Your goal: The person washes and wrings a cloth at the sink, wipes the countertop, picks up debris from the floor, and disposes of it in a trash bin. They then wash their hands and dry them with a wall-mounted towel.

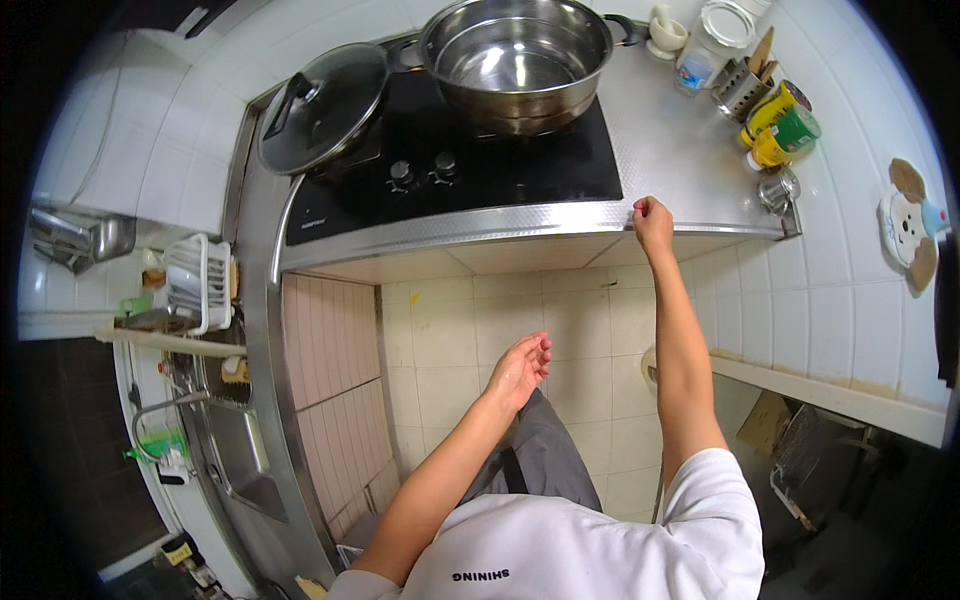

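My right hand [652, 217] is at the front edge of the steel counter, right of the black cooktop [510, 169], its fingers curled; whether it holds something small I cannot tell. Over the tiled floor, in front of my body, hangs my left hand [523, 366], palm partly up, fingers loosely bent and nothing in it. A large steel pot [517, 97] without a lid stands at the back of the cooktop. To its left sits a pan [283, 225] under a glass lid [330, 105], its long handle reaching over the counter's left front.
Along the right wall stand a mortar and pestle [666, 36], a steel utensil holder [742, 88], a green-and-yellow container [787, 137] and a small metal cup [778, 191]. At the left are a white dish rack [217, 285], a sink [244, 450] and a faucet [169, 405].
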The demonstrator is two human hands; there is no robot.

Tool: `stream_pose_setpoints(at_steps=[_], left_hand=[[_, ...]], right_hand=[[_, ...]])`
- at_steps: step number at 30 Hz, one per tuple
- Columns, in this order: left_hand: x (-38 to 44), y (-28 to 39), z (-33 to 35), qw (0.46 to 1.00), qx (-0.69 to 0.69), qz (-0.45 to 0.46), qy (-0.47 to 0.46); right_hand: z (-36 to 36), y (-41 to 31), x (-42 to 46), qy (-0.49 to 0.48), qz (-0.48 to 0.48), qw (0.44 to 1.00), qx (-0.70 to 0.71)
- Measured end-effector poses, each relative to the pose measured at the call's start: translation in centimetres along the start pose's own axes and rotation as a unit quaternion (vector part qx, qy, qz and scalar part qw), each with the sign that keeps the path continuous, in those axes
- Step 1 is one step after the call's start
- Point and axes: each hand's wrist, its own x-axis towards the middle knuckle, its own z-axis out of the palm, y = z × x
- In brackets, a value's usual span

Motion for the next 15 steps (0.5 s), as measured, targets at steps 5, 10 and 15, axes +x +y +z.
stream_pose_setpoints(at_steps=[5,10,15], left_hand=[[-2.9,-0.3,-4.5,0.997,-0.051,0.058,0.031],[-8.1,-1.3,-12.0,0.970,-0.143,0.161,0.116],[-15.2,-5.7,-23.7,0.889,-0.306,0.287,0.181]], right_hand=[[3.5,-6.5,-11.1,-0.271,0.111,0.865,0.407],[8.2,-14.9,-27.4,-0.493,0.256,0.671,0.491],[10.0,-25.3,-41.7,-0.617,0.258,0.577,0.469]])
